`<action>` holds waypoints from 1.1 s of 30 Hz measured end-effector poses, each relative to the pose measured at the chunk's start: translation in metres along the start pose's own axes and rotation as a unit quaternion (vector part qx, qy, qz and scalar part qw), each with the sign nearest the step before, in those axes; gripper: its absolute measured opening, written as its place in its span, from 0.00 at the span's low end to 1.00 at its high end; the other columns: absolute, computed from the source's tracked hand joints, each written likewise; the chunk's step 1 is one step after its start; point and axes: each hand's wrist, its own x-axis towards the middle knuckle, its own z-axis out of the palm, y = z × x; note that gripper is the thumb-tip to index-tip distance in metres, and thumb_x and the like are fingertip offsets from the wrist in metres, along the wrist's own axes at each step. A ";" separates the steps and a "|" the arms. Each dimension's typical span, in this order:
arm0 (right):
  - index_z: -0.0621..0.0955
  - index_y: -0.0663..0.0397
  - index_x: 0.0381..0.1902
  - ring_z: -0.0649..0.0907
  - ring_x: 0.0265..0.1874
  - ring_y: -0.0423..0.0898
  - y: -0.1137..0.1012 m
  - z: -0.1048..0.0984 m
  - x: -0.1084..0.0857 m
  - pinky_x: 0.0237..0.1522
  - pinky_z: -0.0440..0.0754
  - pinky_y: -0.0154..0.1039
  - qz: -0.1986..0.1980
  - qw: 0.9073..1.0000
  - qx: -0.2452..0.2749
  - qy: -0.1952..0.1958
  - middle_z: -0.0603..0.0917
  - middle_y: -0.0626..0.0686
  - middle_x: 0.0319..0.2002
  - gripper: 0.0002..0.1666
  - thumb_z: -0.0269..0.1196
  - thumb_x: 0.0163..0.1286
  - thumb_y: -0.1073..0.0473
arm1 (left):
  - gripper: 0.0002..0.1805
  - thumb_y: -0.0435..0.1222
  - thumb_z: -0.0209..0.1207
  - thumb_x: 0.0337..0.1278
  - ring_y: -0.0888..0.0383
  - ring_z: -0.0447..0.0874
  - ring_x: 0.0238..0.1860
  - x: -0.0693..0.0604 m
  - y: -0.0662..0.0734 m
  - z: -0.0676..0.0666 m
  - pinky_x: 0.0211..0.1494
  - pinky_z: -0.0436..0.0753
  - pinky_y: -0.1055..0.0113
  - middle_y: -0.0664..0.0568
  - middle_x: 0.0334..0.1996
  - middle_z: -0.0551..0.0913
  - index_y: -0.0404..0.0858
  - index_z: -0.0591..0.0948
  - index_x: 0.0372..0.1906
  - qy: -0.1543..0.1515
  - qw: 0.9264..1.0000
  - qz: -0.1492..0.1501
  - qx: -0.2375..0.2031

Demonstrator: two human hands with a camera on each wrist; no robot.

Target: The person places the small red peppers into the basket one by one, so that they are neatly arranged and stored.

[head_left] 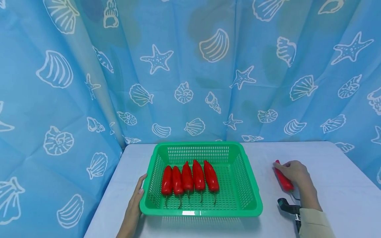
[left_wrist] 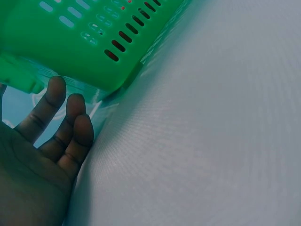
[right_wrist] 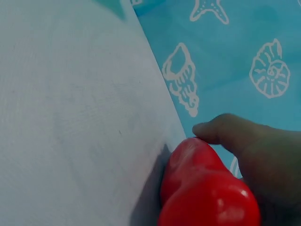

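Note:
On the right part of the table, my right hand (head_left: 297, 173) grips a glossy red chili pepper (head_left: 283, 180) near its pointed end, the stem end towards me. The right wrist view shows the thumb along the side of this pepper (right_wrist: 207, 188); the other fingers are mostly hidden. A green plastic basket (head_left: 199, 212) stands in the middle, with several red chili peppers (head_left: 187, 178) lying side by side in its left half, stems towards me. My left hand (head_left: 134, 206) rests against the basket's left rim, its fingers loosely extended (left_wrist: 40, 160) beside the basket wall.
A white cloth covers the table (head_left: 342, 185). Blue curtains (head_left: 184, 66) with white shell and starfish prints hang behind it and at the left. A black wrist device (head_left: 288, 206) with a cable is worn at my right wrist, near a beige sleeve (head_left: 315, 223).

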 end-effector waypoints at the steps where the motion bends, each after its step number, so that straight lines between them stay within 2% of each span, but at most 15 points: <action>1: 0.67 0.79 0.61 0.76 0.39 0.60 0.000 0.000 0.000 0.27 0.81 0.39 -0.001 1.000 0.003 0.000 0.74 0.70 0.44 0.48 0.69 0.63 0.42 | 0.37 0.66 0.32 0.72 0.42 0.59 0.72 0.000 0.000 0.000 0.69 0.61 0.39 0.48 0.78 0.51 0.56 0.54 0.79 -0.001 1.000 0.001 -0.001; 6: 0.64 0.80 0.64 0.74 0.46 0.66 0.003 -0.005 0.000 0.29 0.83 0.41 0.000 0.999 0.040 -0.003 0.71 0.73 0.51 0.52 0.69 0.63 0.40 | 0.36 0.65 0.33 0.73 0.43 0.52 0.75 0.001 0.000 0.002 0.71 0.56 0.37 0.49 0.79 0.50 0.56 0.54 0.79 -0.009 1.000 0.013 -0.012; 10: 0.59 0.79 0.69 0.69 0.54 0.71 0.000 -0.011 0.001 0.39 0.84 0.53 0.004 0.997 0.079 0.005 0.66 0.76 0.59 0.57 0.67 0.64 0.37 | 0.34 0.63 0.33 0.75 0.45 0.49 0.76 0.004 0.003 0.002 0.72 0.52 0.37 0.50 0.79 0.50 0.56 0.55 0.79 -0.009 0.999 0.038 -0.020; 13: 0.56 0.79 0.71 0.66 0.59 0.73 -0.004 -0.015 -0.001 0.47 0.81 0.62 0.008 0.995 0.101 0.003 0.62 0.77 0.64 0.62 0.65 0.63 0.33 | 0.33 0.61 0.33 0.76 0.45 0.50 0.76 0.005 0.005 0.002 0.72 0.53 0.38 0.50 0.79 0.50 0.56 0.55 0.79 -0.007 0.998 0.053 -0.021; 18: 0.52 0.77 0.74 0.60 0.64 0.76 -0.009 -0.021 -0.007 0.51 0.75 0.69 0.014 0.993 0.121 -0.002 0.57 0.77 0.68 0.66 0.63 0.62 0.29 | 0.33 0.60 0.34 0.77 0.45 0.46 0.77 0.006 0.005 0.003 0.73 0.50 0.38 0.49 0.79 0.48 0.54 0.54 0.79 -0.012 0.998 0.055 -0.028; 22: 0.50 0.75 0.75 0.59 0.65 0.76 -0.015 -0.022 -0.013 0.52 0.74 0.70 0.005 0.991 0.135 0.006 0.56 0.76 0.69 0.66 0.64 0.63 0.30 | 0.34 0.61 0.34 0.76 0.45 0.46 0.77 0.005 0.005 0.004 0.72 0.49 0.36 0.49 0.79 0.48 0.55 0.53 0.79 -0.014 0.999 0.044 -0.026; 27: 0.53 0.74 0.74 0.61 0.65 0.74 -0.026 -0.018 -0.022 0.54 0.76 0.66 -0.012 0.986 0.163 0.027 0.59 0.74 0.68 0.62 0.65 0.64 0.33 | 0.34 0.62 0.34 0.75 0.43 0.49 0.76 0.003 0.005 0.003 0.71 0.52 0.35 0.49 0.79 0.48 0.57 0.53 0.79 -0.013 0.999 0.035 -0.019; 33: 0.55 0.73 0.74 0.63 0.65 0.71 -0.036 -0.014 -0.035 0.55 0.77 0.62 -0.020 0.982 0.186 0.029 0.61 0.73 0.68 0.60 0.66 0.65 0.35 | 0.34 0.61 0.33 0.76 0.43 0.51 0.75 0.002 0.004 0.001 0.71 0.54 0.36 0.48 0.79 0.49 0.56 0.53 0.79 -0.014 0.999 0.036 -0.012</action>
